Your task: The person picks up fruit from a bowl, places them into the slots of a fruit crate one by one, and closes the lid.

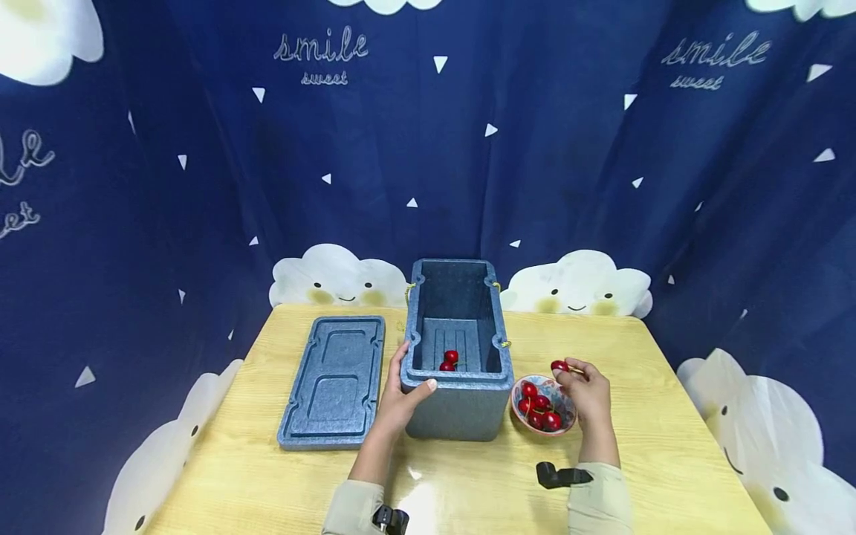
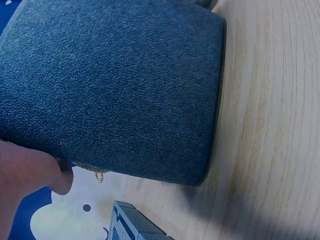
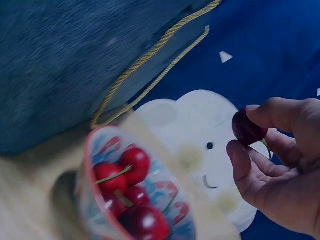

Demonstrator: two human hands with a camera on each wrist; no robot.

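Observation:
An open blue foam box (image 1: 457, 349) stands mid-table with two red cherries (image 1: 449, 360) on its floor. My left hand (image 1: 401, 394) grips its near left corner, thumb over the rim; in the left wrist view the thumb (image 2: 35, 170) presses the box wall (image 2: 115, 85). My right hand (image 1: 587, 386) pinches a single cherry (image 1: 559, 365) just above and right of a small patterned bowl (image 1: 565, 426) holding several cherries (image 1: 539, 407). The right wrist view shows that cherry (image 3: 247, 127) between fingertips, with the bowl (image 3: 90, 200) below left.
The box's blue lid (image 1: 334, 380) lies flat on the wooden table (image 1: 669, 416), left of the box. Yellow cord handles (image 3: 155, 65) hang at the box's sides. A dark blue cloud-print curtain (image 1: 435, 148) closes in the back and sides.

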